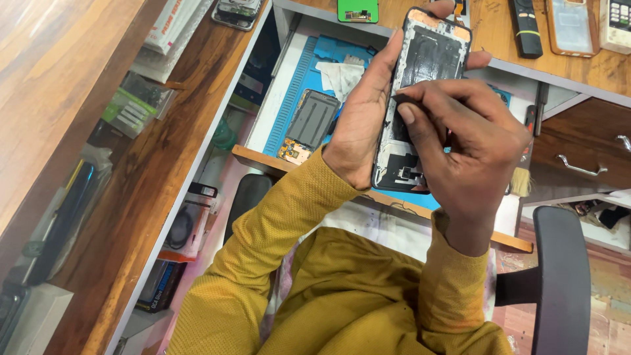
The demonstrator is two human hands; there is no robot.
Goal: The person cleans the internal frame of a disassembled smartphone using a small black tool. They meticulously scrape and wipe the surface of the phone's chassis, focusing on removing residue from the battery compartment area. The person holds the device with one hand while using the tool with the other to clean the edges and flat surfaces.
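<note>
My left hand (358,125) grips an opened phone body (427,59) upright by its left edge, its bare inner side with black parts and copper patches facing me. My right hand (470,148) is pinched on a small dark pick-like tool (401,100), whose tip touches the inside of the phone near its left side. Both sleeves are mustard yellow. On the blue work mat (299,85) below lies another phone part (309,125), a dark panel with a copper board at its lower end.
A white cloth (340,75) lies on the mat. The wooden desk holds a green board (358,10), a black remote (526,26) and a clear phone case (570,26). Drawers (578,148) stand at right, a chair armrest (559,276) at lower right, cluttered shelves (141,105) at left.
</note>
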